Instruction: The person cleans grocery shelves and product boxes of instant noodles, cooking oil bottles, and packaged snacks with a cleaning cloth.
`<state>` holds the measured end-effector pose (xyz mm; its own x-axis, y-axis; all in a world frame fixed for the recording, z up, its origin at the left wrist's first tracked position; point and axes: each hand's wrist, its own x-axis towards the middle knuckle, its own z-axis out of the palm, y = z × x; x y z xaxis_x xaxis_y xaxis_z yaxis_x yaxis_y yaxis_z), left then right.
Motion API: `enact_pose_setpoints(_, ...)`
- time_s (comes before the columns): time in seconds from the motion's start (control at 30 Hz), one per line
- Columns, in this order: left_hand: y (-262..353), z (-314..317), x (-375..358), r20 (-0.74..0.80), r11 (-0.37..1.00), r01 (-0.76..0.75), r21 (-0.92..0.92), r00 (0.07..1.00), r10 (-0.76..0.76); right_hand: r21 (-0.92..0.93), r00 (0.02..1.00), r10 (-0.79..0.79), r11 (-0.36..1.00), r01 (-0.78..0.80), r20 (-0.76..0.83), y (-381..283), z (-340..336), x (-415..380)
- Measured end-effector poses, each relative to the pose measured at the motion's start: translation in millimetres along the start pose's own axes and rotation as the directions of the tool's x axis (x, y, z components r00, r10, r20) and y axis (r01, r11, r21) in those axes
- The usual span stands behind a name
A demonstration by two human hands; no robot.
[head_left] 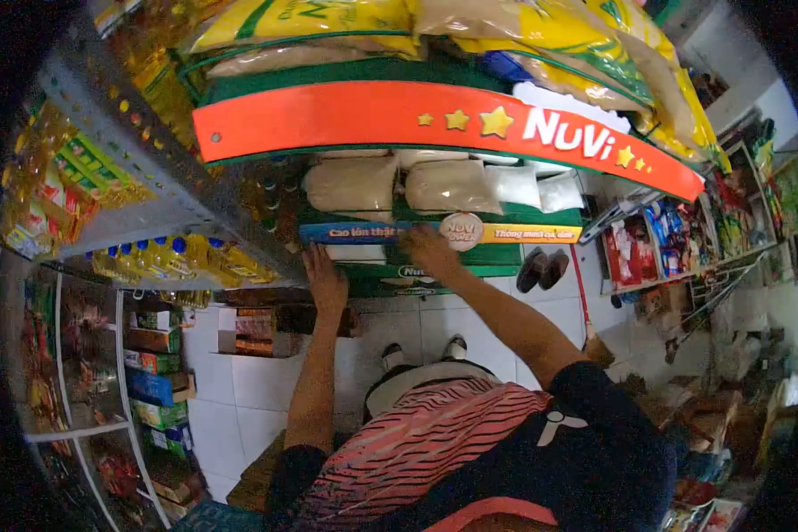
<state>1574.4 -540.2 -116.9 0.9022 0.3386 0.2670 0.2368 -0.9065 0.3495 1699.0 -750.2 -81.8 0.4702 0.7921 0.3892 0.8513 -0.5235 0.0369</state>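
Observation:
A green display rack (496, 270) stands in front of me, with a blue and yellow label strip (532, 234) along its lower shelf. My left hand (326, 282) is at the strip's left end, fingers stretched up toward the shelf edge. Over the middle of the strip lies my right hand (436, 252), beside the round NuVi badge (461, 231); its fingers are dark and blurred, so I cannot tell their grip. Just above the strip rest clear bags of pale contents (353, 183) and smaller white packets (514, 186). Between my hands, a white packet (359, 254) shows below the strip.
A red NuVi sign (328, 113) spans the rack's upper shelf, under large yellow bags (328, 22). Oil bottles (173, 259) line the metal shelving at left. Dark shoes (543, 269) and a red-handled broom (583, 288) are on the right; boxes (255, 330) sit low left.

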Motion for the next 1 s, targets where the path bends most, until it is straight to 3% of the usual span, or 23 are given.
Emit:
enact_pose_setpoints(0.1, 2, 7, 1, -0.015, 0.998, 0.054, 0.025, 0.998, -0.054, -0.172, 0.988, 0.14, 0.974, -0.148, -0.057, 50, -16, -58)
enact_pose_setpoints(0.17, -4, 13, 3, -0.02, 0.996, 0.035, 0.079, 0.999, -0.033, -0.09, 0.955, 0.267, 0.956, -0.28, -0.129, 79, 0, -102)
enact_pose_setpoints(0.27, 16, -7, 6, -0.032, 0.993, 0.076, 0.089, 0.997, -0.074, -0.016, 0.91, 0.405, 0.913, -0.408, -0.09, 84, -22, -117)
enact_pose_setpoints(0.33, 26, -12, 7, -0.032, 0.99, 0.129, 0.055, 0.991, -0.128, 0.028, 0.914, 0.39, 0.92, -0.39, -0.113, 73, -30, -101)
enact_pose_setpoints(0.4, 29, -4, 9, -0.205, 0.996, -0.01, 0.094, 0.978, 0.03, 0.076, 0.919, 0.37, 0.929, -0.363, -0.138, 60, -34, -74)
enact_pose_setpoints(0.47, 47, -3, 17, -0.178, 0.994, -0.094, 0.05, 0.979, 0.102, 0.291, 0.869, 0.42, 0.893, -0.343, -0.264, 54, -35, -42)
enact_pose_setpoints(0.53, 66, 3, 20, -0.146, 0.984, -0.18, 0.004, 0.973, 0.178, 0.244, 0.906, 0.341, 0.928, -0.281, -0.252, 47, -25, -25)
enact_pose_setpoints(0.6, 84, 11, 25, -0.003, 0.958, -0.281, -0.049, 0.96, 0.281, 0.192, 0.933, 0.265, 0.956, -0.222, -0.243, 46, -27, -21)
enact_pose_setpoints(0.67, 99, 17, 22, -0.063, 0.954, -0.285, -0.097, 0.958, 0.28, 0.198, 0.927, 0.194, 0.971, -0.135, -0.32, 49, -35, -29)
enact_pose_setpoints(0.7, 105, 19, 22, -0.076, 0.957, -0.273, -0.101, 0.961, 0.266, 0.228, 0.96, 0.227, 0.956, -0.186, -0.166, 54, -54, -36)
enact_pose_setpoints(0.73, 112, 22, 21, -0.087, 0.96, -0.261, -0.106, 0.964, 0.252, 0.227, 0.959, 0.231, 0.955, -0.191, -0.166, 66, -54, -50)
enact_pose_setpoints(0.8, 127, 45, 17, -0.114, 0.959, -0.274, -0.065, 0.957, 0.266, 0.286, 0.931, 0.36, 0.9, -0.33, -0.056, 92, -53, -84)
enact_pose_setpoints(0.87, 153, 60, 21, -0.155, 0.956, -0.294, -0.023, 0.945, 0.287, 0.617, 0.631, 0.759, 0.423, -0.664, 0.159, 122, -64, -120)
enact_pose_setpoints(0.9, 173, 60, 21, -0.068, 0.969, -0.239, -0.065, 0.97, 0.235, 0.342, 0.741, 0.671, 0.7, -0.626, -0.016, 144, -67, -144)
enact_pose_setpoints(0.93, 187, 62, 20, 0.024, 0.979, -0.177, -0.1, 0.983, 0.18, 0.0, 0.847, 0.515, 0.855, -0.519, -0.129, 164, -66, -168)
enact_pose_setpoints(0.97, 189, 87, 16, -0.045, 0.973, -0.212, -0.089, 0.977, 0.209, 0.428, 0.658, 0.747, 0.626, -0.653, -0.089, 175, -67, -180)
enact_pose_setpoints(1.0, 200, 82, 17, -0.046, 0.973, -0.216, -0.086, 0.976, 0.213, 0.756, 0.45, 0.89, 0.247, -0.606, 0.07, 189, -63, -191)
